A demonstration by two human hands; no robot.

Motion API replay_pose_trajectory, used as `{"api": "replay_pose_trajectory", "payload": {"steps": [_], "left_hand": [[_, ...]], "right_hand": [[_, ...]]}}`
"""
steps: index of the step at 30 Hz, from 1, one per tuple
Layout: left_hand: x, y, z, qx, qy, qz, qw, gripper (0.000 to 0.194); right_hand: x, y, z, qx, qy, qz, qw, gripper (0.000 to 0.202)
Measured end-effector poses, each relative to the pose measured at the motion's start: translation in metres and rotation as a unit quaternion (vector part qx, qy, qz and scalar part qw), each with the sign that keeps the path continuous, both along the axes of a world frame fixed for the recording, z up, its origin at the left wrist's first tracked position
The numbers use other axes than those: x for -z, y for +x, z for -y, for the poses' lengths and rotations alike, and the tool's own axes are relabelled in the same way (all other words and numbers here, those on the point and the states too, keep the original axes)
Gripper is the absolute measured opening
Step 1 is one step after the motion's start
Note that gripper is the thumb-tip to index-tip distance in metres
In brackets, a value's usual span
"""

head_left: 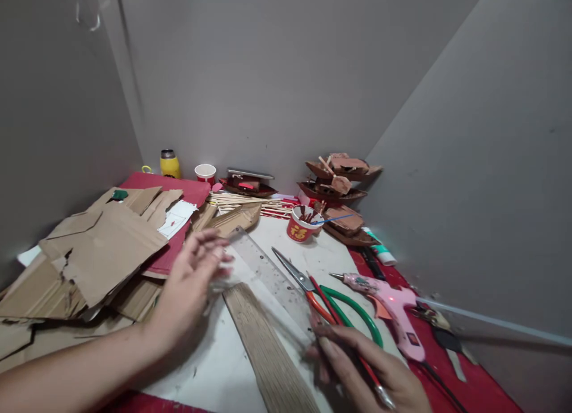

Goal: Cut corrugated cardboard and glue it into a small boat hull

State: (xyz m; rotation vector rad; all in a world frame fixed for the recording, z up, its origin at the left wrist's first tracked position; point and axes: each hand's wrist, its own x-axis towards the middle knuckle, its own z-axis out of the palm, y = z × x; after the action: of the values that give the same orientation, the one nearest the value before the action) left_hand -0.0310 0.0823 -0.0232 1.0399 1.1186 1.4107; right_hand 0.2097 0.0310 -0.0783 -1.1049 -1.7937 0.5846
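Left hand [192, 279]: fingers loosely curled and parted, half open, by the far end of the clear ruler [270, 270]; motion blur, cannot tell if they touch it. No grip seen. Right hand [366, 365]: fingers closed round the red pencil [370, 372], which slants across the scissors [300, 277]. Ruler lies aslant on white paper [210, 353], between the hands, its near end blurred by the right fingertips. Brown strip [268, 347] just left of it. Pink glue gun [395, 303] right of scissors. Cardboard [107, 246] heaped at left; paint-stained cup [298, 230] and brown boats [346, 222] beyond.
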Motion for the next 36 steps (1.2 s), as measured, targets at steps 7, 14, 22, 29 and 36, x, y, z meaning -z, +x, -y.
{"api": "replay_pose_trajectory", "payload": {"steps": [7, 14, 22, 29, 36], "left_hand": [[-0.008, -0.009, 0.014, 0.081, 0.444, -0.536, 0.713, 0.046], [0.003, -0.005, 0.016, 0.259, 0.267, -0.617, 0.693, 0.02], [0.004, -0.015, -0.015, 0.182, 0.053, -0.585, 0.788, 0.015], [0.022, -0.014, -0.019, 0.199, 0.052, -0.568, 0.797, 0.014], [0.024, -0.012, -0.023, 0.205, 0.044, -0.523, 0.826, 0.019]], "right_hand": [[-0.009, 0.011, -0.008, 0.005, 0.181, 0.135, 0.974, 0.015], [-0.004, 0.017, -0.015, -0.031, 0.167, 0.177, 0.969, 0.021], [0.008, 0.018, -0.016, -0.081, 0.108, 0.296, 0.946, 0.063], [0.007, 0.019, -0.025, -0.009, 0.139, 0.315, 0.939, 0.047], [-0.007, 0.045, -0.039, 0.071, 0.009, 0.429, 0.9, 0.04]]}}
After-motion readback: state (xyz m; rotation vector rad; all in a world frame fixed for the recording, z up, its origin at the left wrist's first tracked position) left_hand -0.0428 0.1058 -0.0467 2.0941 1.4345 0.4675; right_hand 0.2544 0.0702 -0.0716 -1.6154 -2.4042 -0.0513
